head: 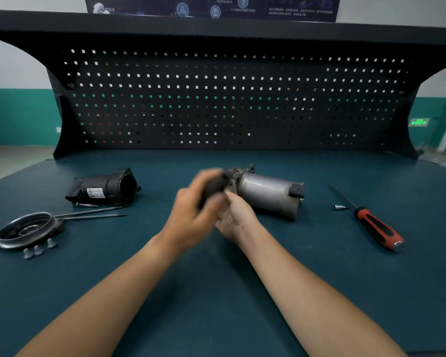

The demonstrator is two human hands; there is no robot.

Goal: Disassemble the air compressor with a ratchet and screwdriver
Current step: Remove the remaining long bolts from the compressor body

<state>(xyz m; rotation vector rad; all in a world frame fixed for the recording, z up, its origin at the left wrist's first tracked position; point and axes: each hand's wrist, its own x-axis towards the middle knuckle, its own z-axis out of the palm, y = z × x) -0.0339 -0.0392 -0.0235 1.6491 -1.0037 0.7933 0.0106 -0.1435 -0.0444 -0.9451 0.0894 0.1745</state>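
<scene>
A grey metal cylindrical air compressor (265, 195) lies on its side on the dark green counter (216, 292). At its left end the left hand (193, 215) curls its fingers round a dark blurred end piece (214, 185). The right hand (236, 217) touches the same end from below; its grip cannot be told. A red-and-black-handled screwdriver (376, 225) lies well right of the compressor, and a black plastic housing (103, 189) and a round metal cover (26, 230) lie to its left.

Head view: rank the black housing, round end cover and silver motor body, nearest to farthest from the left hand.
1. Silver motor body: immediately right of the left hand, which grips a blurred dark object.
2. Black housing: to the left, slightly farther back.
3. Round end cover: far left.
</scene>
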